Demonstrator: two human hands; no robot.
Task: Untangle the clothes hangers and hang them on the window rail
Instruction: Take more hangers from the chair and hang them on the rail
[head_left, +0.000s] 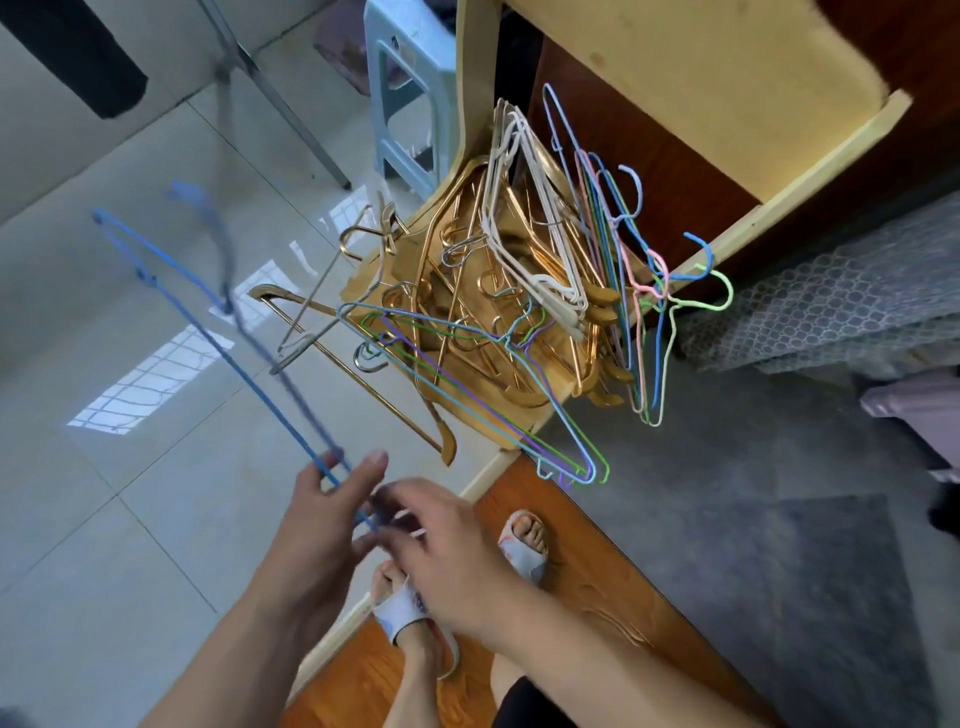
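Blue wire makes up the blue hanger (218, 338) held low in the foreground; it is thin, long and blurred, stretching up and left from the hands, with a second greyish hanger (228, 270) crossing it. The left hand (322, 525) has its fingers spread and fairly straight around the blue wire's lower end; the right hand (441, 540) curls its fingers at the same end, though blur hides exactly what they pinch. Behind, a tangled pile of hangers (498, 291) lies on a yellow wooden surface (524, 415): gold metal ones, white ones, and slim pastel wire ones in blue, pink, green and purple, several overhanging the edge.
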